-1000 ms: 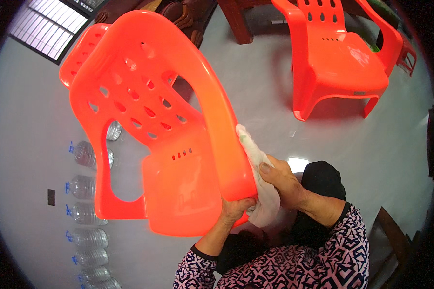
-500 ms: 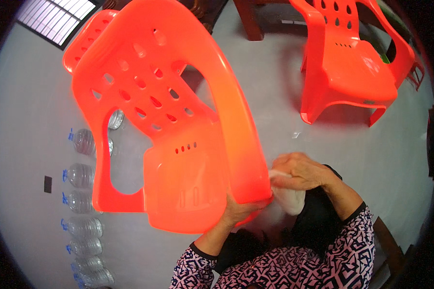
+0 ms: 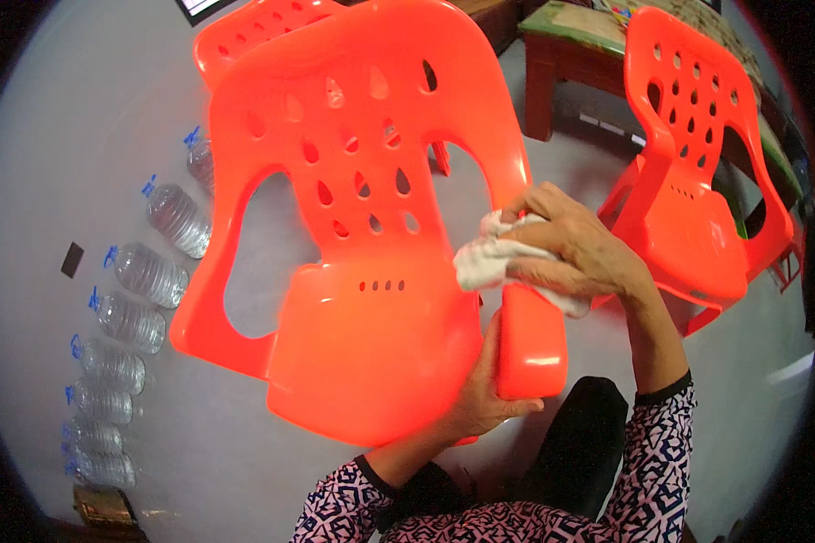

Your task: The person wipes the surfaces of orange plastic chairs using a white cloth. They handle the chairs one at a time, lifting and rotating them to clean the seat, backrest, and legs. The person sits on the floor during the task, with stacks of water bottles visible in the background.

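Orange chair gripped by left hand, right hand's fingers pressing white cloth.

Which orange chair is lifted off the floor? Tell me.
The near orange chair, held by the left hand and wiped with a white cloth; the other chair stands on the floor.

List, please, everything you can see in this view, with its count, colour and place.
Held chair: one, orange plastic, lifted and tilted at the centre.
Cloth: one, white, pressed on the held chair's right armrest.
Second chair: one, orange plastic, standing on the floor at upper right.
Water bottles: about eight, clear with blue caps, lying in a row on the floor at left.
Wooden table: one, brown with a green top, at the top behind the chairs.
Small dark tile: one, black, on the floor left of the bottles.
Floor: grey.
Left hand: grips the seat's front edge from below.
Right hand: holds the cloth.
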Demonstrator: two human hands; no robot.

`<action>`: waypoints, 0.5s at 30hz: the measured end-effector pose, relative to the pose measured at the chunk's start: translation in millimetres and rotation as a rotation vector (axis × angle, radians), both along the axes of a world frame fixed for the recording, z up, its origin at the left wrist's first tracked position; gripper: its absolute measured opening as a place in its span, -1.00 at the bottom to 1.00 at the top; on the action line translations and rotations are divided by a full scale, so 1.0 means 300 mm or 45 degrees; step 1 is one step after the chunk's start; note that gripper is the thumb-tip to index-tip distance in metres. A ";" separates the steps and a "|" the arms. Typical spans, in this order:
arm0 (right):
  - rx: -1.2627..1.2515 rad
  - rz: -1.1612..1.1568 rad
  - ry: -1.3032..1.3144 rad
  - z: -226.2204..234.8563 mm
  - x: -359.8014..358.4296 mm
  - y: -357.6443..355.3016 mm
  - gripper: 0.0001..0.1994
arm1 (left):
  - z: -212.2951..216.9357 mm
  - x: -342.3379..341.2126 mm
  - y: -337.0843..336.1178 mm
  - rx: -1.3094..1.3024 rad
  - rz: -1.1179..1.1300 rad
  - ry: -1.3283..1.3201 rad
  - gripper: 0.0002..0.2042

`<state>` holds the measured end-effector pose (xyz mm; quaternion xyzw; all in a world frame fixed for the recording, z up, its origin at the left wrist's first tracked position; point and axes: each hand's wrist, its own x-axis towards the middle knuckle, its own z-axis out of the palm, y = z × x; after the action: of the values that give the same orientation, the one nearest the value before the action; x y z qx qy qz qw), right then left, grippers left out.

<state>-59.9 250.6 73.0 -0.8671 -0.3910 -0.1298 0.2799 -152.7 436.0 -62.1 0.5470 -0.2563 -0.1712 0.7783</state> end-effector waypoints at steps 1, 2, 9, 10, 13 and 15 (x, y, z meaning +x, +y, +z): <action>-0.017 -0.051 -0.011 -0.004 0.043 0.018 -0.74 | 0.001 -0.001 0.006 0.018 0.030 -0.035 0.15; -0.031 -0.099 -0.021 -0.011 0.087 0.038 -0.75 | 0.005 0.002 0.018 0.039 0.063 -0.068 0.13; -0.132 -0.759 -0.903 0.019 0.301 0.002 -0.69 | 0.200 0.151 0.495 0.973 0.923 -1.028 -0.30; -0.121 -0.817 -1.013 0.036 0.324 0.017 -0.69 | 0.249 0.196 0.604 1.128 1.195 -1.281 -0.36; -0.003 -0.824 -1.330 0.068 0.430 0.154 -0.72 | 0.355 0.213 0.975 1.878 1.587 -1.204 -0.22; -0.056 -0.837 -1.523 0.166 0.489 0.200 -0.72 | 0.381 0.235 1.093 2.156 1.537 -0.985 -0.24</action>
<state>86.7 310.5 122.9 -0.7254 -0.1974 -0.6570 -0.0560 -82.1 763.8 52.3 0.9538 0.0263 0.2985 -0.0239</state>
